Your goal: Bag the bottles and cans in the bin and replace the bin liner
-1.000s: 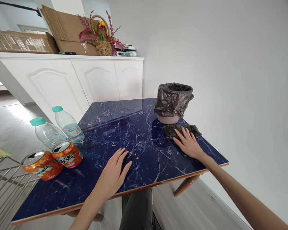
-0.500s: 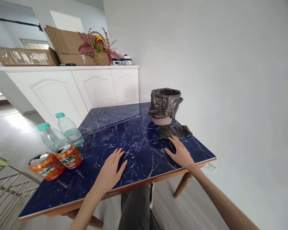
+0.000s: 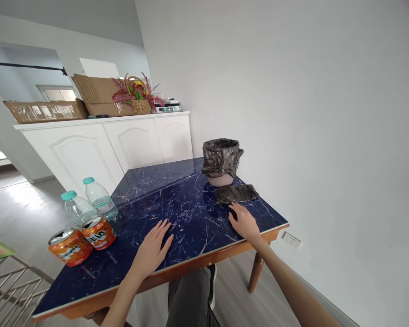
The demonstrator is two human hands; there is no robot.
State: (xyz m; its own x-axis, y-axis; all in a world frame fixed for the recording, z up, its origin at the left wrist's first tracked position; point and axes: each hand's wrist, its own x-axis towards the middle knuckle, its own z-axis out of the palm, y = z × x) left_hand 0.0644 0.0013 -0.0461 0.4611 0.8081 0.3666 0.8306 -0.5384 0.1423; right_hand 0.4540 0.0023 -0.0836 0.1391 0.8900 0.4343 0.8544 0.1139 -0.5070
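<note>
My left hand [image 3: 152, 249] lies flat and open on the dark blue marbled table [image 3: 177, 204], near its front edge. My right hand [image 3: 244, 221] rests open on the table at the right, fingers spread, just in front of a folded black plastic bag [image 3: 236, 193] without touching it. Behind the bag stands a small pink bin lined with a black bag [image 3: 221, 160]. Both hands hold nothing.
Two orange drink cans [image 3: 83, 239] and two clear water bottles with teal caps [image 3: 88, 205] stand at the table's left. A metal rack [image 3: 10, 290] is at lower left. White cabinets [image 3: 116, 143] behind carry cardboard boxes and a flower basket [image 3: 138, 97]. A white wall runs along the right.
My right hand has slid back off the folded black bag toward the table's front edge. The view has pulled back and risen; my left hand stays flat.
</note>
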